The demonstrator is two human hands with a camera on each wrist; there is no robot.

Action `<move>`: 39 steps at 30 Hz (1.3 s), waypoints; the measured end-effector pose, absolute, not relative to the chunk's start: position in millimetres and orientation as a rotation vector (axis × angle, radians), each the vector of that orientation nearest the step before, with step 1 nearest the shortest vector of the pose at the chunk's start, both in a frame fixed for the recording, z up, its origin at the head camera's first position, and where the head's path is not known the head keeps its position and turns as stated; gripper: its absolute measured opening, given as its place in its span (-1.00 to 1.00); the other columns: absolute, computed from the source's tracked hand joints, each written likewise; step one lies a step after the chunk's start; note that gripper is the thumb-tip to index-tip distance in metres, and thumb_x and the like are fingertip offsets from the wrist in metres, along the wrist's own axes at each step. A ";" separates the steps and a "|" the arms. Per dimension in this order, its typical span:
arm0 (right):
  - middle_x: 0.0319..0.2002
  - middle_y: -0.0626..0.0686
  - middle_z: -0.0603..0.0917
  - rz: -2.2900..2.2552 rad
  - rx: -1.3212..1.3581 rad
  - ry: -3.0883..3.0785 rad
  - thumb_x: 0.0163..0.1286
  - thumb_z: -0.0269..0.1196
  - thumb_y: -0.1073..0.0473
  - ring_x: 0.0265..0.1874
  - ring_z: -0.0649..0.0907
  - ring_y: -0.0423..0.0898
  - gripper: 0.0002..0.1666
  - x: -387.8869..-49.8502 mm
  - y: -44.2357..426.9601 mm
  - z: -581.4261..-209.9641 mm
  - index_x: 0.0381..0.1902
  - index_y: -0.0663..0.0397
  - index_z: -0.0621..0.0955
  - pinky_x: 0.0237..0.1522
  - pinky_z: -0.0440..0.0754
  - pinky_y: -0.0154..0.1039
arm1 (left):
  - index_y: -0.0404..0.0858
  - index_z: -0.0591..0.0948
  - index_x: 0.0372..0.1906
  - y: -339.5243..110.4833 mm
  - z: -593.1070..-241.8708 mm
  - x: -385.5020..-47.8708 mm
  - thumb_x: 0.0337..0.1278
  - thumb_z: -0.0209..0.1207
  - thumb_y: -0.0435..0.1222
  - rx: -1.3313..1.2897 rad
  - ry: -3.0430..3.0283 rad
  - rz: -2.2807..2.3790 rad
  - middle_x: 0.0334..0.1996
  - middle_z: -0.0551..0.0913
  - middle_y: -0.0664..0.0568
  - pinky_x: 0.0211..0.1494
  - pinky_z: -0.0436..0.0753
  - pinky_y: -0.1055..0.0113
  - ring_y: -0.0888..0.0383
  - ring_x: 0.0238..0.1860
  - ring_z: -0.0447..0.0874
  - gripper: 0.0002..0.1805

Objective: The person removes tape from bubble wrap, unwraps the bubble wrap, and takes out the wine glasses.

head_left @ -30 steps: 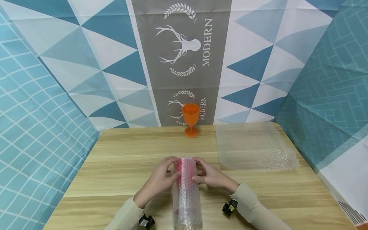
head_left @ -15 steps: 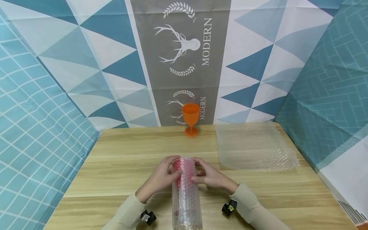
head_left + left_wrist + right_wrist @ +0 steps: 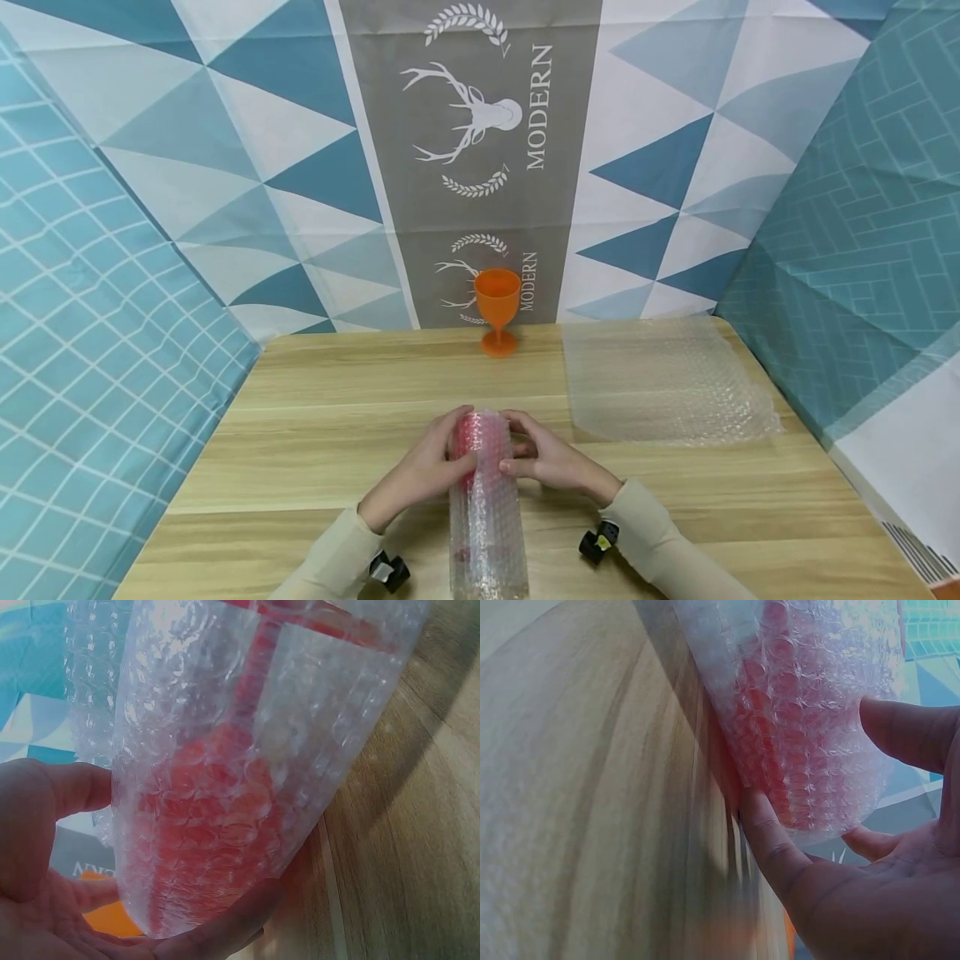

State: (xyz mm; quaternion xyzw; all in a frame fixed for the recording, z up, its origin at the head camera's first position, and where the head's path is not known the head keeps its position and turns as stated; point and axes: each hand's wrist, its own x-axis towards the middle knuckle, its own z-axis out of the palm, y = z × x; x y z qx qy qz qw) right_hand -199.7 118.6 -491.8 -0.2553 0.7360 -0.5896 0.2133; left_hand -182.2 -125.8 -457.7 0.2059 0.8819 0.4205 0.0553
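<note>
Left hand (image 3: 420, 468), right hand (image 3: 553, 457) half-curled round wrapped goblet (image 3: 489, 500) (orange goblet (image 3: 497, 300) beyond, clear sheet (image 3: 660, 383) right)

Red goblet (image 3: 214, 814), w/in bubble-wrap roll (image 3: 491, 521): outline blurred by bubbles; foot partly cut off, top edge, L wrist view. Roll: near end cut off, btm edge, head view. Orange goblet (image 3: 497, 300): mostly hidden behind L hand (image 3: 426, 462) & roll, L wrist view.
</note>
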 end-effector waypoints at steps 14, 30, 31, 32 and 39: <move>0.50 0.36 0.32 -1.563 -0.753 2.147 0.52 0.27 0.10 0.38 0.48 0.37 -0.13 -208.4 124.3 -477.6 0.58 0.28 0.14 0.31 0.58 0.18 | -0.23 0.26 0.59 -120.9 -453.7 -181.9 0.22 0.29 -0.08 0.570 2.709 1.144 0.36 0.44 -0.32 0.03 0.73 -0.08 -0.17 0.17 0.58 -0.12; 0.31 0.25 0.59 -1.588 -0.677 2.343 0.56 0.22 0.03 0.27 0.60 0.27 -0.44 -221.3 106.9 -460.4 0.35 0.26 0.51 0.28 0.61 0.12 | -0.20 0.28 0.59 -113.1 -449.3 -183.7 0.19 0.30 -0.04 0.522 2.708 1.114 0.31 0.45 -0.30 0.00 0.73 -0.02 -0.09 0.09 0.56 -0.11; 0.30 0.24 0.61 -1.593 -0.668 2.339 0.55 0.23 0.03 0.26 0.61 0.24 -0.45 -221.5 105.7 -459.2 0.34 0.25 0.53 0.28 0.62 0.10 | -0.21 0.28 0.59 -113.1 -449.4 -183.8 0.19 0.30 -0.04 0.524 2.709 1.117 0.31 0.45 -0.30 0.01 0.73 -0.03 -0.09 0.09 0.56 -0.11; 0.28 0.24 0.62 -1.592 -0.672 2.341 0.55 0.22 0.04 0.26 0.62 0.23 -0.47 -221.5 104.6 -458.5 0.32 0.25 0.54 0.27 0.63 0.08 | -0.21 0.28 0.59 -113.1 -449.4 -183.9 0.19 0.30 -0.04 0.524 2.708 1.119 0.31 0.45 -0.30 0.01 0.73 -0.03 -0.09 0.09 0.56 -0.11; 0.18 0.18 0.69 -1.570 -0.627 2.383 0.53 0.25 0.02 0.21 0.66 0.13 -0.57 -220.4 100.1 -456.4 0.20 0.15 0.63 0.26 0.65 0.01 | -0.16 0.31 0.58 -113.6 -450.4 -184.4 0.21 0.31 0.00 0.507 2.706 1.113 0.33 0.45 -0.32 0.08 0.71 -0.10 -0.13 0.14 0.57 -0.13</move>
